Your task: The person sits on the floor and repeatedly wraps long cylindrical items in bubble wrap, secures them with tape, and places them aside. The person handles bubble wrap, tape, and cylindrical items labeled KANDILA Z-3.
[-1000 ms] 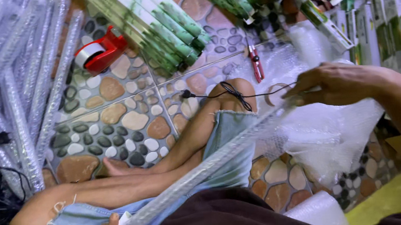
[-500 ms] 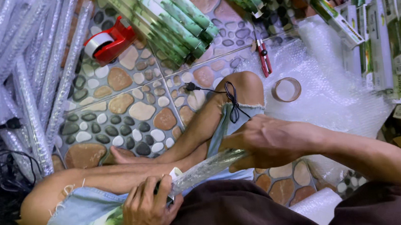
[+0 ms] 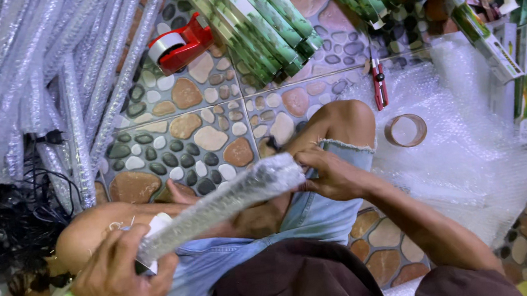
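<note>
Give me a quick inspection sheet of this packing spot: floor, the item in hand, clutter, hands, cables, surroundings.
Surface: pebble-pattern tile floor; the person sits on it.
Job's things: long box wrapped in bubble wrap, held across the lap; its green end pokes out at lower left.
Clutter: red tape dispenser, tape roll, red cutter, loose bubble wrap sheet.
Hands: left hand grips the box's lower end; right hand pinches the wrap at its upper end.
Cables: black cords tangled at left, one with a plug.
Surroundings: wrapped boxes piled at left, unwrapped green boxes stacked at top and right.
</note>
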